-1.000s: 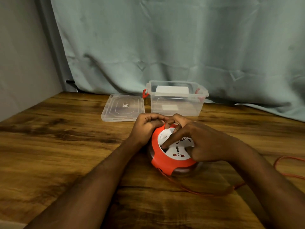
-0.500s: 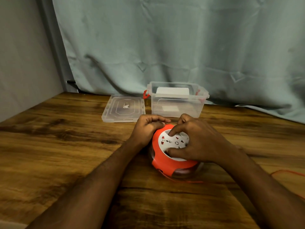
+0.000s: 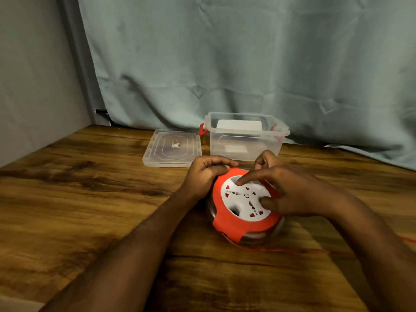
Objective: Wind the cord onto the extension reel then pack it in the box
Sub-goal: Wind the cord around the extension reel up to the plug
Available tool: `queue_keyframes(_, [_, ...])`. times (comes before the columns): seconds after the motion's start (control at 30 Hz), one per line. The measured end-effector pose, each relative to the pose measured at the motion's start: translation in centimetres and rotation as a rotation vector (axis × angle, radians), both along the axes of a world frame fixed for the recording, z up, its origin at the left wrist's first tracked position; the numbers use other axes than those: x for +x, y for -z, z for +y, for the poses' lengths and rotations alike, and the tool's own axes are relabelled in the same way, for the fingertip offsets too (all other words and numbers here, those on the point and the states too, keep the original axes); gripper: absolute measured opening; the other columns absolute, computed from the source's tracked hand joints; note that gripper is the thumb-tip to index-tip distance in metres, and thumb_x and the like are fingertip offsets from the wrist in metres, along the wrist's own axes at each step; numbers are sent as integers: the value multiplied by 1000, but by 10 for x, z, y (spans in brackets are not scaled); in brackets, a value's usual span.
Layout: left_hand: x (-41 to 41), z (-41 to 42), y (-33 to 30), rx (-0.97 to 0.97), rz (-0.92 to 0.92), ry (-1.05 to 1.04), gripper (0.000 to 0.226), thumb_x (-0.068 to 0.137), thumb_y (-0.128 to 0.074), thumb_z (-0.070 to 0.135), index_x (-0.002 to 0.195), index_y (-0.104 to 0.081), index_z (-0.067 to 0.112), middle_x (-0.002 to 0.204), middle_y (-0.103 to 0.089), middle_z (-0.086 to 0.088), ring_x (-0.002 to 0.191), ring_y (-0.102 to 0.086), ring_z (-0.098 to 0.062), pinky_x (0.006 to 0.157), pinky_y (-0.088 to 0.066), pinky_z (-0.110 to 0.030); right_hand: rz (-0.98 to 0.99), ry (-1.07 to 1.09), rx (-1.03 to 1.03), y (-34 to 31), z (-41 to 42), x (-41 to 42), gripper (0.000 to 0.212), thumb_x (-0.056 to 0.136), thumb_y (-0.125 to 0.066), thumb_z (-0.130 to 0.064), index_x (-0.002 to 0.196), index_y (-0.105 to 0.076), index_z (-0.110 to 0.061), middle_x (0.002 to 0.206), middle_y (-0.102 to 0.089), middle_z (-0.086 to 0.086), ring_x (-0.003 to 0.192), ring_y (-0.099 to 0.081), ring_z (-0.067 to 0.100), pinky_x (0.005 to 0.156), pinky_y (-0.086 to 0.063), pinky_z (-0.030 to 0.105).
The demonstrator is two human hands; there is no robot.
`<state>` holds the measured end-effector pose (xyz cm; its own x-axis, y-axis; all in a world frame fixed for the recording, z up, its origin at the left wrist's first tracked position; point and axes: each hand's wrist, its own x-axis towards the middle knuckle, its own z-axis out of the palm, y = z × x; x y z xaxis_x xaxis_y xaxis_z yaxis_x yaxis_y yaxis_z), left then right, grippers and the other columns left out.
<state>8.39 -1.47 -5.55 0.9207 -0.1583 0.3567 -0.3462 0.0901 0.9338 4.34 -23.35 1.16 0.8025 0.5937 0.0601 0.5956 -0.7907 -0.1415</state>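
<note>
A wide wooden bench (image 3: 78, 210) stretches across the scene, backed by a pale green curtain (image 3: 225, 64) hanging along its far edge. Near the middle of that far edge stands a clear plastic box (image 3: 245, 140) with red side latches, open at the top; its clear lid (image 3: 172, 147) lies flat on the bench just beside it, to the left. Nearer the front edge, toward the bench's right half, an orange extension reel (image 3: 244, 212) with a white socket face sits tilted toward the camera. The left hand (image 3: 207, 174) grips the reel's far left rim, fingers curled over the orange casing. The right hand (image 3: 290, 190) rests on the socket face, its index finger extended into a recess of the white disc and its thumb pressed on the disc. A thin orange cord (image 3: 281, 249) trails from the reel's base along the bench toward the right edge.
</note>
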Motion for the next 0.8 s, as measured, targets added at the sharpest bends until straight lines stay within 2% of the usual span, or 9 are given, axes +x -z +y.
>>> queue_keyframes(0.1, [0, -1, 0, 5, -12, 46, 25, 90, -53, -10, 106, -70, -3, 100, -73, -14, 85, -72, -16, 75, -57, -24, 50, -7, 15, -3, -7, 2, 64, 78, -80, -38, 126, -51, -70, 115, -33, -19, 100, -54, 6, 74, -60, 32])
queue_keyframes(0.23, [2, 1, 2, 33, -19, 73, 24, 89, -55, -7, 107, -71, -2, 106, -73, -18, 89, -72, -23, 76, -57, -28, 119, -7, 57, -3, -10, 1, 63, 71, -83, -45, 122, -55, -69, 113, -39, -19, 101, -54, 7, 77, -60, 36])
queue_keyframes(0.3, [3, 1, 3, 41, -4, 60, 24, 89, -56, -6, 106, -72, 0, 105, -74, -16, 88, -72, -24, 75, -57, -29, 89, 16, 68, -2, -8, 1, 62, 66, -86, -50, 120, -59, -66, 107, -44, -19, 93, -55, 4, 73, -56, 33])
queue_keyframes(0.4, [4, 1, 3, 26, 27, 12, 24, 88, -56, -8, 104, -72, -1, 104, -74, -16, 86, -72, -24, 74, -57, -28, 3, 64, 5, -2, -2, -1, 60, 61, -85, -61, 117, -64, -56, 101, -49, -23, 87, -52, -2, 64, -42, 21])
queue_keyframes(0.5, [5, 1, 3, 13, 44, -30, 24, 88, -55, -9, 104, -72, -5, 105, -73, -21, 86, -70, -25, 74, -58, -28, -80, 91, -46, -3, 5, -7, 59, 58, -79, -71, 111, -67, -48, 95, -56, -26, 83, -53, -3, 60, -37, 20])
queue_keyframes(0.57, [5, 2, 3, 3, 54, -43, 23, 88, -55, -9, 103, -72, -4, 104, -72, -24, 85, -70, -26, 73, -58, -27, -146, 91, -53, -2, 9, -9, 61, 54, -69, -79, 103, -69, -43, 83, -60, -23, 74, -53, -2, 57, -35, 21])
queue_keyframes(0.67, [4, 1, 2, -6, 61, -76, 24, 87, -54, -10, 103, -72, -7, 102, -72, -23, 82, -70, -23, 72, -57, -24, -201, 98, -42, 3, 15, -10, 55, 55, -65, -85, 76, -65, -34, 63, -53, -19, 60, -48, 0, 53, -27, 23])
queue_keyframes(0.8, [4, 0, 2, -10, 76, -102, 22, 88, -55, -9, 103, -72, -7, 102, -72, -24, 82, -70, -26, 71, -58, -26, -216, 122, -7, 9, 18, -8, 67, 57, -62, -91, 59, -61, -24, 57, -57, -12, 57, -53, 5, 52, -31, 24])
